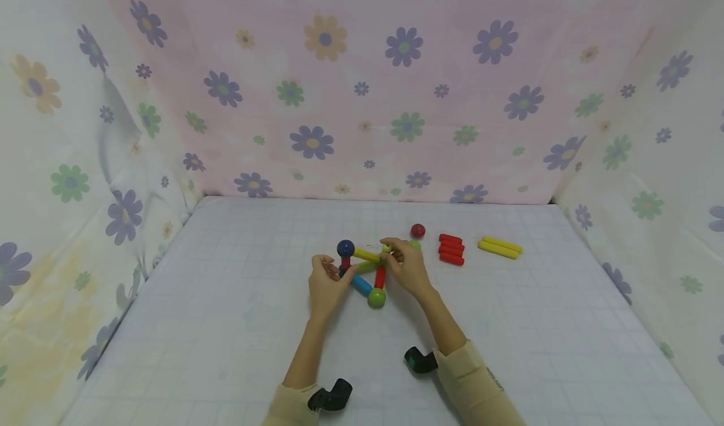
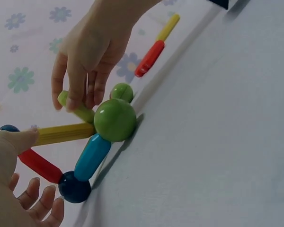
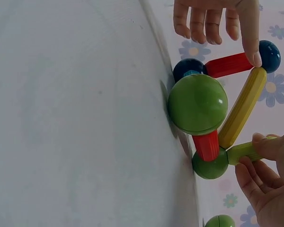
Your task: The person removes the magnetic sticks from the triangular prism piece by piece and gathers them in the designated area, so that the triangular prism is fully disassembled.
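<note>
In the right wrist view my right hand (image 3: 270, 184) pinches a lime stick (image 3: 240, 152) whose end meets a green ball (image 3: 210, 164). My left hand (image 1: 328, 288) is at the left side of the joined sticks and balls. Its thumb touches the end of a yellow stick (image 2: 61, 134) beside an upper blue ball (image 1: 345, 248), the other fingers loosely bent off the pieces. A red stick (image 2: 40, 165) joins that ball to a lower dark blue ball (image 2: 75, 187). A blue stick (image 1: 362, 284) runs to the near green ball (image 1: 376, 298); another red stick (image 1: 380, 277) rises from it.
Behind my right hand lie a red ball (image 1: 418, 230) and a green ball (image 1: 415, 244). Several red sticks (image 1: 451, 249) and two yellow sticks (image 1: 500, 248) lie to the right on the white table (image 1: 226, 325). Flowered cloth (image 1: 362, 87) surrounds the back and sides.
</note>
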Demonstrator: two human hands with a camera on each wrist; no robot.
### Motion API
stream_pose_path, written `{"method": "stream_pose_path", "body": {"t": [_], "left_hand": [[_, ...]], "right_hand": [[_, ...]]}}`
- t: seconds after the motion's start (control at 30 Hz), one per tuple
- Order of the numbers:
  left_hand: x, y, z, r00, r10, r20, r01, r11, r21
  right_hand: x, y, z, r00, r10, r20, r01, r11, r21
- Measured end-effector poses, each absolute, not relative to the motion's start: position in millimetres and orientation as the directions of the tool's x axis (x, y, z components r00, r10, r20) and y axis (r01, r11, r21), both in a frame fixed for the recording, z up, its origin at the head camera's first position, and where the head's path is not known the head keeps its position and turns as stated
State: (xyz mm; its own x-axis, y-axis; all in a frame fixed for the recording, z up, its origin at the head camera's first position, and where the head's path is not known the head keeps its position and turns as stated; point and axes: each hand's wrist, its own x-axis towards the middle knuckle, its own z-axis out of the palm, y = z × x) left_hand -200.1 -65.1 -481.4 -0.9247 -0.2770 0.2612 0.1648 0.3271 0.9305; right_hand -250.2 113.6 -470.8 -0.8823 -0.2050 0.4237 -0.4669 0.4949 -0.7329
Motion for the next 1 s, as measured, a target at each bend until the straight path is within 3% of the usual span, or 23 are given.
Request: {"method": "stream_pose_path", "body": {"t": [0.3,0.43,0.57,0.8,1.0], "left_hand": [[-186.6,-48.1,-492.2,-0.944,0.075,0.322,0.314,0.510,0.801],[-185.8,-46.2,-490.8,-0.933,0.136,0.334,0.349,0.574,0.741],[-185.0,-45.5,-487.2,-0.932,0.133,0.337,0.345,0.610,0.713],[-183.4,-46.3,-492.7,-0.940,0.004,0.341,0.250,0.687,0.682],[-186.6,-56.8,-497.9,-0.952,-0.054,0.302,0.208,0.610,0.764]], "right_hand": [[-252.6,113.8,-472.3,-0.866,-0.196,0.459,-0.492,0.494,-0.717],[-251.6,114.9,-472.4,-0.872,-0.181,0.455,-0.481,0.487,-0.729],[-250.8,117.8,-475.2,-0.890,-0.151,0.429,-0.447,0.471,-0.761],[-246.5,122.8,-483.5,-0.934,-0.130,0.334,-0.355,0.470,-0.808],[-243.1,125.2,-483.7,-0.955,-0.151,0.255,-0.296,0.473,-0.830]]}}
